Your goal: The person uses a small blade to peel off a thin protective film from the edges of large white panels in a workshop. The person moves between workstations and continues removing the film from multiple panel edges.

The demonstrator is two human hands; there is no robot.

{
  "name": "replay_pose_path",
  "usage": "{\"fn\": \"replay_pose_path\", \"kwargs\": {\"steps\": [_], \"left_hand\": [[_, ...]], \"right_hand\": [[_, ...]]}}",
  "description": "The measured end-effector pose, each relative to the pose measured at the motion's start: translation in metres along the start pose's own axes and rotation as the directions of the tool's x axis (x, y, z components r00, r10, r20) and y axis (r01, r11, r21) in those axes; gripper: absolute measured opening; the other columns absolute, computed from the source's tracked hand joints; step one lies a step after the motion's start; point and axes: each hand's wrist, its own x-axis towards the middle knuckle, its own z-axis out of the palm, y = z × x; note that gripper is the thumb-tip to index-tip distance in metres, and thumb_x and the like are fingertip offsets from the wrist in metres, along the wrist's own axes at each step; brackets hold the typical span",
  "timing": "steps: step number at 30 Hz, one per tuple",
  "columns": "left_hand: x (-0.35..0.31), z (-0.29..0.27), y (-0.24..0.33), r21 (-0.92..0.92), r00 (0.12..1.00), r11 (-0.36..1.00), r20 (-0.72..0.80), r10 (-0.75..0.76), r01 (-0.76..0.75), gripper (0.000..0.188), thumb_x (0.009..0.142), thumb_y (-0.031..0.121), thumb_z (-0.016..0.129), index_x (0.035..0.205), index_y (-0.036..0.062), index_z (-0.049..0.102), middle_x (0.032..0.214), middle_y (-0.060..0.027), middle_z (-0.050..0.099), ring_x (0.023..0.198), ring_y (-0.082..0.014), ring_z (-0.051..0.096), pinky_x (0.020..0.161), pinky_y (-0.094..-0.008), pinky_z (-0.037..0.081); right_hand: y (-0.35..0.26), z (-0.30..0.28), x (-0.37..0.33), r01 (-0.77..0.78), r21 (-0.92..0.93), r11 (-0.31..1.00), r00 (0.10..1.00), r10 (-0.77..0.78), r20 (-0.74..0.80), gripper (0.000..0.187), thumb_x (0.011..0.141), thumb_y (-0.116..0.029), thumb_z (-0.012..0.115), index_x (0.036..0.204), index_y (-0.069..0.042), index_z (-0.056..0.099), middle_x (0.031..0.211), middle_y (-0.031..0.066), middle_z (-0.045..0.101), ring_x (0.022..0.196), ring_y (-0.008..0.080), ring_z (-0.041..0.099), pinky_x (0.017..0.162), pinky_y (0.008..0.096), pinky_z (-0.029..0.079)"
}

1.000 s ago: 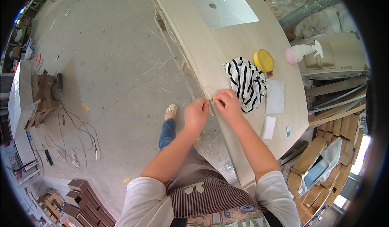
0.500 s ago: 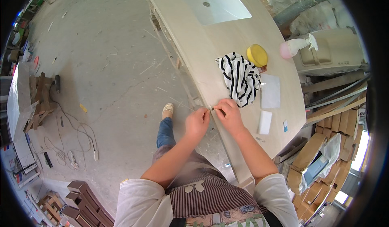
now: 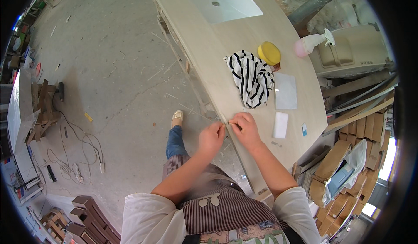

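Pinched finger to thumb, left hand [image 3: 212, 137] and right hand [image 3: 246, 129] alike, nearly meeting at the edge of the bench [image 3: 213, 57], mid-frame, below the striped cloth [image 3: 252, 79]; could not make out anything held; probably wanted light, even pressure.

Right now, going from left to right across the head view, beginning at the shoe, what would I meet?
Cream shoe, left hand, right hand, white block, blue-and-white card.

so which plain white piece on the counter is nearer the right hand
The smaller, narrower block; the larger sheet lies farther from the right hand, beside the striped cloth.
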Motion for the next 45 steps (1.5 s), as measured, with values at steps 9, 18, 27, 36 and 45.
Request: {"fn": "replay_pose_path", "kwargs": {"steps": [9,18,27,36,45], "left_hand": [[-0.025,0.009,0.005,0.021,1.0,1.0,0.008,0.0,0.0,0.015,0.09,0.016,0.064,0.092,0.0022,0.07,0.083,-0.0217,0.067,0.08,-0.0414,0.065,0.071,-0.046,0.053],[-0.07,0.033,-0.003,0.054,0.992,0.998,0.118,-0.049,0.043,0.016,0.092,0.019,0.062,0.094,0.0053,0.07,0.085,-0.0212,0.067,0.08,-0.0414,0.065,0.072,-0.0466,0.052],[-0.118,0.04,-0.005,0.01,0.941,0.996,0.331,0.076,-0.084,0.016,0.092,0.019,0.062,0.091,0.0049,0.069,0.083,-0.0205,0.067,0.077,-0.0401,0.065,0.069,-0.0483,0.051],[-0.032,-0.004,-0.012,-0.325,0.893,0.862,0.363,-0.266,0.389,0.031,0.1,0.031,0.057,0.103,0.0016,0.067,0.089,-0.0094,0.069,0.085,-0.0244,0.067,0.073,-0.0339,0.053],[-0.018,-0.071,-0.018,-0.76,0.805,0.27,0.539,-0.248,0.591,0.021,0.099,0.023,0.057,0.094,0.0029,0.061,0.067,0.0004,0.047,0.06,-0.0125,0.046,0.06,-0.0296,0.044]], "right_hand": [[0.003,-0.006,-0.027,0.012,-0.009,1.0,1.0,-0.012,0.001,0.012,0.077,0.0,0.073,0.087,-0.005,0.071,0.096,0.0089,0.065,0.092,0.0283,0.06,0.079,0.0378,0.051],[0.004,-0.021,-0.079,-0.003,-0.016,1.0,1.0,0.003,0.003,0.015,0.076,0.001,0.073,0.088,-0.006,0.07,0.095,0.0082,0.064,0.09,0.0286,0.059,0.077,0.038,0.05],[-0.017,-0.051,-0.13,-0.074,-0.085,0.994,0.994,0.08,0.075,0.013,0.076,-0.002,0.071,0.086,-0.006,0.065,0.094,0.0087,0.065,0.089,0.0326,0.059,0.08,0.0427,0.048],[-0.059,-0.06,-0.124,-0.089,0.007,0.996,0.96,0.084,0.269,0.011,0.08,-0.006,0.069,0.088,-0.006,0.062,0.092,0.0115,0.065,0.089,0.0356,0.061,0.08,0.046,0.047],[-0.058,-0.076,-0.126,-0.362,0.066,0.93,0.928,0.354,0.115,0.013,0.085,-0.002,0.067,0.098,-0.001,0.063,0.091,0.0138,0.065,0.078,0.0293,0.063,0.072,0.0389,0.052]]}}
